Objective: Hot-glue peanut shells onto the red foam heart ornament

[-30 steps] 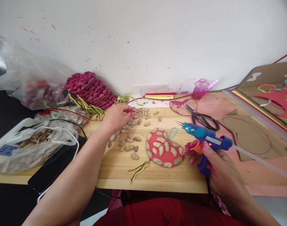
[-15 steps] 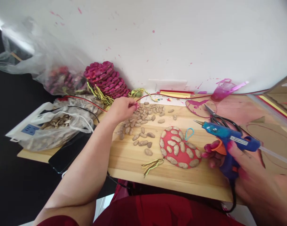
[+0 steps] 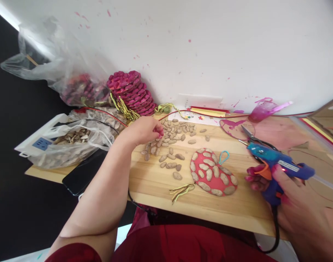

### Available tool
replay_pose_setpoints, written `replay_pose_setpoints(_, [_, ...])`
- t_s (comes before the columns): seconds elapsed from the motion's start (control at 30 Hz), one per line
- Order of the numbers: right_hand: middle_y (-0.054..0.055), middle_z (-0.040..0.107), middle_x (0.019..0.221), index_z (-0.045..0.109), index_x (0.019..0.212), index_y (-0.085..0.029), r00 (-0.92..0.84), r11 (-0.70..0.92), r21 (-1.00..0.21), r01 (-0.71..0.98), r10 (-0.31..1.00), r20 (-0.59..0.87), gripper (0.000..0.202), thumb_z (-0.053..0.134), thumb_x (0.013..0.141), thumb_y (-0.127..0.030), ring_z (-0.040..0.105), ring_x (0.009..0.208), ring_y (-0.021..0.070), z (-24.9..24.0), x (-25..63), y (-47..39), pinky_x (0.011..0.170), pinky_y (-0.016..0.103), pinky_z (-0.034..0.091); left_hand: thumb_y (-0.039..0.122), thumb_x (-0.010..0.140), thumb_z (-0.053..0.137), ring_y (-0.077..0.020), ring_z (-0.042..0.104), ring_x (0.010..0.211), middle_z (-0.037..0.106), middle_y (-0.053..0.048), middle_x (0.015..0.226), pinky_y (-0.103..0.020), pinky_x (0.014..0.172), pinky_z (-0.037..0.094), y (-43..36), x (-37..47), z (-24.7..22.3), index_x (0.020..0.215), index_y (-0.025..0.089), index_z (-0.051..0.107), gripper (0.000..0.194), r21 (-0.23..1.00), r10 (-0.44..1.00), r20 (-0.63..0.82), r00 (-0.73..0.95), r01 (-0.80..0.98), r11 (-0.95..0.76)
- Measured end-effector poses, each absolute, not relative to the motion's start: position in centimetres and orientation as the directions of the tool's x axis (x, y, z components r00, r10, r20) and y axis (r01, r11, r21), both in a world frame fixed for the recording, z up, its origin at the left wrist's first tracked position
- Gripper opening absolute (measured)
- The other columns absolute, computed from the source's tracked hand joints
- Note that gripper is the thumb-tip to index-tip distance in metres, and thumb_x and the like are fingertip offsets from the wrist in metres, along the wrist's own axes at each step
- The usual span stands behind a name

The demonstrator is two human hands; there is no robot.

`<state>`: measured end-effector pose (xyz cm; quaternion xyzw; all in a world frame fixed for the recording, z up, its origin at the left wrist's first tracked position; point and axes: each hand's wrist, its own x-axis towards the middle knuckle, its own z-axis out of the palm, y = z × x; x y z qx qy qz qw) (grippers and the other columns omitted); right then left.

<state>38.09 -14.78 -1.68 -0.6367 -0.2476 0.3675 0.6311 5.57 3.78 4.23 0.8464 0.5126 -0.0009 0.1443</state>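
Note:
My right hand [image 3: 293,194] is wrapped round a blue hot glue gun [image 3: 272,158] with an orange trigger, its nozzle pointing left and a clear glue stick out of the back. At the pile of peanuts [image 3: 173,133], my left hand [image 3: 147,130] has its fingers curled together; whatever they pinch is hidden. Between the hands lies a red, roughly heart-shaped piece [image 3: 215,181] with peanuts over its face. It has a blue loop [image 3: 224,156] at the top and a yellow-green and dark tassel [image 3: 182,191] at lower left.
Scissors [image 3: 255,136] lie behind the glue gun on a paint-stained cardboard piece [image 3: 229,125]. A pink-stained cup [image 3: 261,111] stands by the wall. On the left are magenta peanut pieces [image 3: 132,91], a bag of shells [image 3: 73,145], a power strip [image 3: 42,142] and a phone [image 3: 81,174].
The view has shifted slightly, moving most things a little right in the picture. My left hand stays at the peanuts, its fingers dipped a little lower. My right hand still holds the glue gun.

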Motion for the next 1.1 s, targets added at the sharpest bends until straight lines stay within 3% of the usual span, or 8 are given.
replay_pose_setpoints(0.13, [0.004,0.073,0.07,0.074,0.081,-0.021,0.608,-0.059,-0.984,-0.166,0.78,-0.149,0.061,0.097,0.04,-0.06,0.069,0.057,0.0218,-1.6,38.0,-14.6,0.04,0.026,0.056,0.018,0.08,0.062,-0.0212,0.07,0.09,0.079,-0.002,0.094,-0.029,0.078,0.047,1.2,4.8,4.0,0.095,0.023,0.081,0.024,0.222,0.848,-0.13,0.514,0.849,-0.48])
replay_pose_setpoints(0.37, [0.005,0.074,0.071,0.076,0.075,-0.019,0.548,-0.076,-0.983,-0.169,0.821,-0.158,0.041,0.093,0.061,-0.054,0.069,0.057,0.0174,-1.9,38.2,-15.1,0.048,0.021,0.056,0.027,0.083,0.063,-0.0246,0.068,0.09,0.076,-0.005,0.096,-0.034,0.083,0.05,-1.7,3.4,1.6,0.101,0.024,0.079,0.025,0.278,0.875,-0.03,0.482,0.845,-0.456])
replay_pose_setpoints(0.77, [0.005,0.075,0.071,0.077,0.076,-0.018,0.536,-0.067,-0.987,-0.145,0.833,-0.136,0.037,0.087,0.071,-0.053,0.067,0.058,0.0155,-2.2,38.2,-15.4,0.05,0.021,0.053,0.02,0.083,0.057,-0.0275,0.068,0.105,0.078,-0.006,0.106,-0.039,0.099,0.051,-2.1,3.3,0.6,0.102,0.023,0.078,0.028,0.324,0.881,-0.003,0.473,0.834,-0.447])
replay_pose_setpoints(1.1, [0.006,0.074,0.071,0.076,0.075,-0.018,0.523,-0.105,-0.986,-0.129,0.837,-0.157,0.039,0.085,0.073,-0.056,0.063,0.057,0.0155,-2.3,38.4,-15.4,0.053,0.024,0.051,0.024,0.088,0.054,-0.0257,0.068,0.095,0.076,-0.008,0.098,-0.038,0.091,0.055,-2.1,3.9,0.3,0.102,0.023,0.08,0.03,0.334,0.846,0.018,0.533,0.794,-0.508])
